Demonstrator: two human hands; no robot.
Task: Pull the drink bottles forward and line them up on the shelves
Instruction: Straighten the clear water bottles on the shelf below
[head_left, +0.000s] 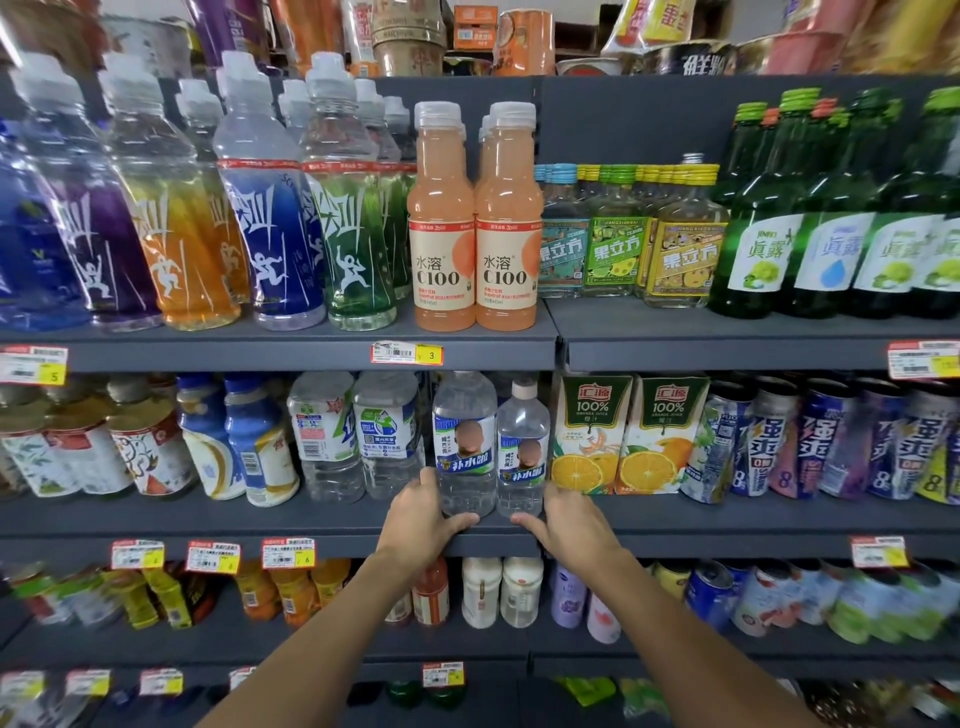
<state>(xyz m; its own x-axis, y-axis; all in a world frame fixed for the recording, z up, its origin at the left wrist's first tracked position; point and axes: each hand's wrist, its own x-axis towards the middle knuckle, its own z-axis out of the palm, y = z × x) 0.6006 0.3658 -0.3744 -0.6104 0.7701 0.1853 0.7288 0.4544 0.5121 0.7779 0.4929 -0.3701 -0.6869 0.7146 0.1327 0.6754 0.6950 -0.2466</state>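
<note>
**Desk:** Where were the hands at that moment?

**Operator:** Both were on the middle shelf (311, 519). I had the left hand (423, 514) wrapped round the base of the larger water bottle (465, 447), with the thumb across the front and the fingers up its left side.

**Desk:** And the right?

**Operator:** The right hand (566, 514) gripped the smaller water bottle (522, 452) low down, thumb in front, fingers round its right side.

**Desk:** How did the bottles stand?

**Operator:** They were upright and side by side, touching or nearly so, close to the shelf's front edge. The orange juice cartons (592, 431) stood just right of the smaller one, and other clear bottles (387, 431) were just left of the larger. I couldn't see the larger bottle's cap, because the shelf above hid it.
</note>
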